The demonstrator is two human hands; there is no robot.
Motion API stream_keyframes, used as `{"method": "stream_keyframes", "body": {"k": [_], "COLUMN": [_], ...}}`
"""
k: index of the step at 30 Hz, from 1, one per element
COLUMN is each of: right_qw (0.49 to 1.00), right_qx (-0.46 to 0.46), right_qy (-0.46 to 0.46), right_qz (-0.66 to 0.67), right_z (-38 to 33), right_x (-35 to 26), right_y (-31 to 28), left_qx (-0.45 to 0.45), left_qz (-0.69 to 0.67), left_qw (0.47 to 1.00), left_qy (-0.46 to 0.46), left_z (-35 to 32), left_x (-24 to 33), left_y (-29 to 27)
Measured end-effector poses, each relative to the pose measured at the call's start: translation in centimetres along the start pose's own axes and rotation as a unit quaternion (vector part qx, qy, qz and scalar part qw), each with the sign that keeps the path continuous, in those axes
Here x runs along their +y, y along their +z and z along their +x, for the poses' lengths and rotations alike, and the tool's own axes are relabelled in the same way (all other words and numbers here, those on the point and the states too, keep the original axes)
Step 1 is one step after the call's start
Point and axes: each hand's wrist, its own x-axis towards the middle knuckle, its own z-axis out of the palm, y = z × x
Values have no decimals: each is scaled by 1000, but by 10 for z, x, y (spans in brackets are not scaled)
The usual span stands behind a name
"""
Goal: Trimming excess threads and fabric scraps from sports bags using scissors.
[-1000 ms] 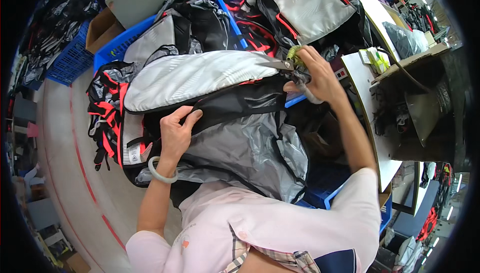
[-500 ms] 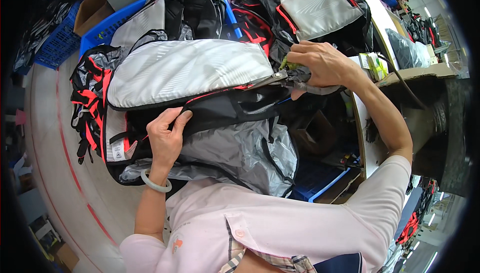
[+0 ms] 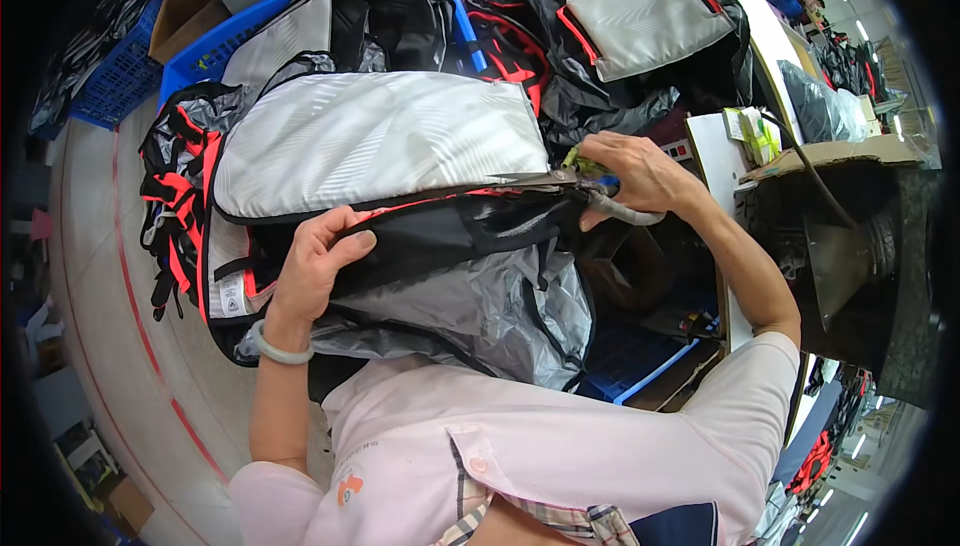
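Observation:
A backpack lies across my front, with a pale grey patterned panel (image 3: 385, 141) on its far side and a black panel (image 3: 430, 241) nearer me, a strip of red trim between them. My left hand (image 3: 315, 264) pinches the edge of the black panel at the trim, thumb against fingers. My right hand (image 3: 640, 178) grips a pair of scissors (image 3: 545, 181) by their wrapped handles. The blades point left and lie along the seam at the right end of the pale panel. Silver lining (image 3: 480, 301) spreads crumpled below the black panel.
Blue crates (image 3: 215, 51) piled with more black, grey and red bags stand beyond. Another backpack (image 3: 640, 16) lies at the far right. A white table edge (image 3: 715, 146), a cardboard box (image 3: 840, 158) and a dark cable (image 3: 800, 151) are at my right. A red-lined floor (image 3: 130, 276) shows left.
The scissors have swung down from a slanted pose to lie nearly level along the seam, my right hand lowering with them. My left hand has shifted slightly up and left, still pinching the edge.

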Motion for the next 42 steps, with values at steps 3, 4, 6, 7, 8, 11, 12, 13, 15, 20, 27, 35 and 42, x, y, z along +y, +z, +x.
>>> {"method": "stream_keyframes", "body": {"k": [3, 4, 6, 7, 8, 11, 12, 13, 15, 20, 27, 35, 42], "right_qw": [999, 998, 998, 997, 996, 997, 997, 998, 998, 997, 999, 998, 989], "right_qx": [-40, -45, -50, -46, -46, -47, -58, -49, -40, -30, -33, -47, 2], "right_qy": [18, 15, 6, -2, -15, -6, 0, 4, 10, 24, 18, -14, 70], "right_qz": [-31, -40, -47, -59, -73, -57, -55, -49, -42, 64, -1, -47, 129], "right_z": [-1, 1, 4, 6, 9, 13, 13, 13, 9, 3, 8, 15, 9], "right_x": [1, 0, -1, -2, -3, -4, -4, -3, -1, 7, 4, 4, 5], "right_y": [-9, -12, -17, -18, -20, -22, -22, -21, -17, 0, -5, -16, -4], "left_qx": [-82, -99, -94, -84, -86, -86, -86, -81, -85, -74, -47, -48, 5], "left_qz": [-97, -90, -95, -101, -100, -103, -104, -105, -102, -93, -60, -55, -12], "left_qw": [990, 990, 989, 987, 988, 988, 988, 987, 987, 989, 990, 987, 994], "left_qy": [58, 32, 56, 87, 79, 77, 80, 87, 88, 91, 117, 143, 110], "left_z": [3, 3, 4, 5, 5, 5, 5, 5, 6, 6, 1, 3, -1], "left_x": [-3, -3, -6, -7, -8, -8, -8, -9, -9, -11, -13, -15, -14], "left_y": [-2, -3, -2, -1, -1, -2, -2, -3, -3, -3, -1, -2, 2]}}
